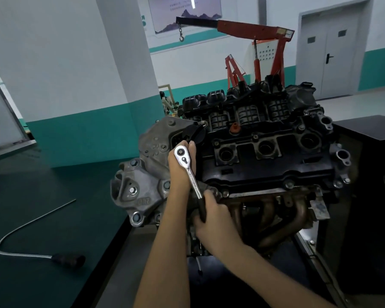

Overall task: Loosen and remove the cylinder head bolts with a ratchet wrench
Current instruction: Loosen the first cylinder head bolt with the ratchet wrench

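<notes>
We grip the black handle of the chrome ratchet wrench (188, 168) in our right hand (213, 218), while our left hand (178, 172), just ahead, curls beneath its round head, the black plastic engine cover (267, 156) immediately to that hand's right.

Dark green bench top (53, 192) at left; bent metal rod (68, 260), black-handled, lying flat on it.
</notes>
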Demonstrator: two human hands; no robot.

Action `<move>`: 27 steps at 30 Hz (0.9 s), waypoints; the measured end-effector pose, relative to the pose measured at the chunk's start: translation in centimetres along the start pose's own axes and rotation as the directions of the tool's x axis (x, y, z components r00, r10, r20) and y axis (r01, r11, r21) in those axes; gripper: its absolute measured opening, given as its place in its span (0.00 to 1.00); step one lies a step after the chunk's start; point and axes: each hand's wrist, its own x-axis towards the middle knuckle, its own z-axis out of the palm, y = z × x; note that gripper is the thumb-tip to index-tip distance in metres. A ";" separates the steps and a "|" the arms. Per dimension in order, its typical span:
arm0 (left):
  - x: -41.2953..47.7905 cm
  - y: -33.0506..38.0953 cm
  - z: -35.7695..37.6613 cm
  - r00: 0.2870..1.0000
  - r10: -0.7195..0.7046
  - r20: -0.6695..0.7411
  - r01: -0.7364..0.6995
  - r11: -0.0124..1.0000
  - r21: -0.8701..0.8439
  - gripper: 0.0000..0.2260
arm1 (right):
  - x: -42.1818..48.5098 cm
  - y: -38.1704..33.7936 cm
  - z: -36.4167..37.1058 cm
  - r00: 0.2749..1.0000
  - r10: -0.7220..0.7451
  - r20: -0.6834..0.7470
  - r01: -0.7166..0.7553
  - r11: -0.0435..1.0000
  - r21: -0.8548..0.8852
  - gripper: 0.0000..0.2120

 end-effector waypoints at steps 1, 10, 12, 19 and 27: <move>0.0 -0.1 0.0 1.000 -0.013 0.003 0.013 1.000 -0.008 0.21 | 0.0 -0.2 0.4 1.000 0.004 0.003 -0.004 1.000 0.020 0.12; 0.0 -0.3 -0.1 0.994 -0.109 0.022 0.110 0.986 -0.122 0.19 | 8.5 1.1 -13.2 0.924 -0.165 0.345 0.353 0.717 -0.601 0.13; -0.1 -0.1 -0.1 0.992 -0.120 0.031 0.123 0.984 -0.130 0.20 | 10.6 0.5 -14.5 0.900 -0.226 0.374 0.434 0.561 -0.705 0.16; 0.1 0.2 0.3 0.990 -0.141 -0.029 0.136 0.983 -0.123 0.21 | 3.1 1.7 -7.3 0.986 -0.122 0.117 0.160 0.899 -0.409 0.10; -0.1 -0.2 0.1 0.990 -0.132 -0.056 0.125 0.986 -0.109 0.18 | 1.5 1.0 -3.5 0.992 -0.028 0.121 0.054 0.975 -0.217 0.11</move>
